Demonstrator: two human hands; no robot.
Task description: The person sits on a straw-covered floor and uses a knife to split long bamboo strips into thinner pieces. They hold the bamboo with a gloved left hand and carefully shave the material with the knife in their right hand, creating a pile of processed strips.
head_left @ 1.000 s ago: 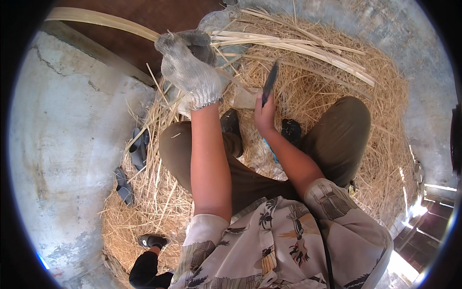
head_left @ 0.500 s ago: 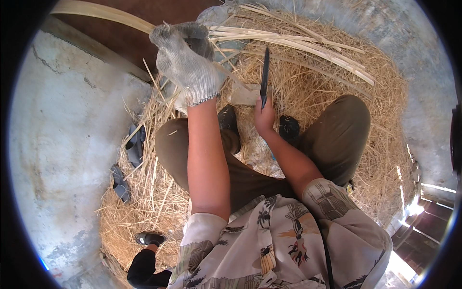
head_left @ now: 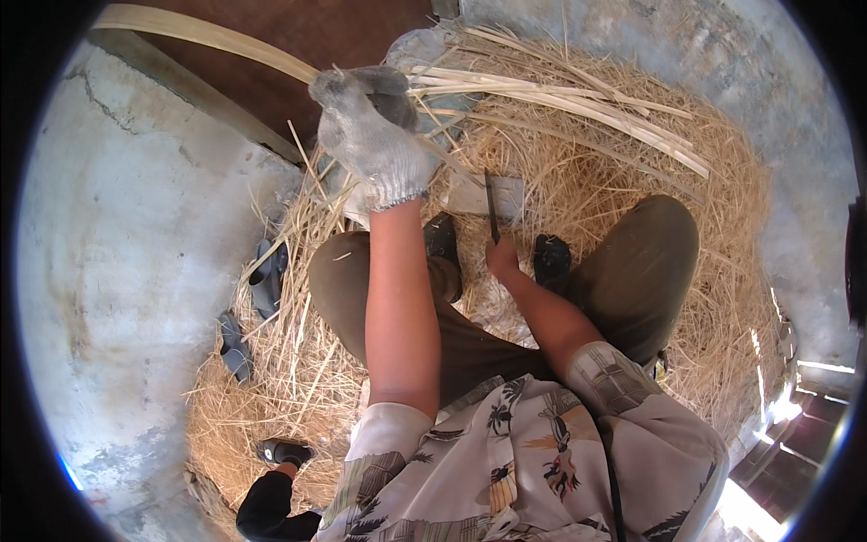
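Observation:
My left hand (head_left: pixel 370 131), in a grey knitted glove, is closed around a long pale bamboo strip (head_left: pixel 217 36) that arcs away to the upper left. From below the glove, a narrow strip end (head_left: pixel 454 163) slants toward the knife. Bare and closed, my right hand (head_left: pixel 502 257) grips a dark-bladed knife (head_left: pixel 491 203) between my knees; its handle is hidden in my fist. The blade points away from me, over a pale flat block (head_left: pixel 461 196) on the ground. Whether blade and block touch, I cannot tell.
Long split strips (head_left: pixel 578 99) lie beyond my hands on heaped straw-like shavings (head_left: pixel 722 226). Dark sandals (head_left: pixel 237 348) rest on the left beside a pale wall (head_left: pixel 135 226). Another person's shod foot (head_left: pixel 284 450) shows at the lower left. A grey wall (head_left: pixel 795 117) curves along the right.
My right hand has drawn back toward me, and the knife's blade has come down from its raised position to over the block. My left hand keeps its grip on the strip; the whole view has shifted slightly.

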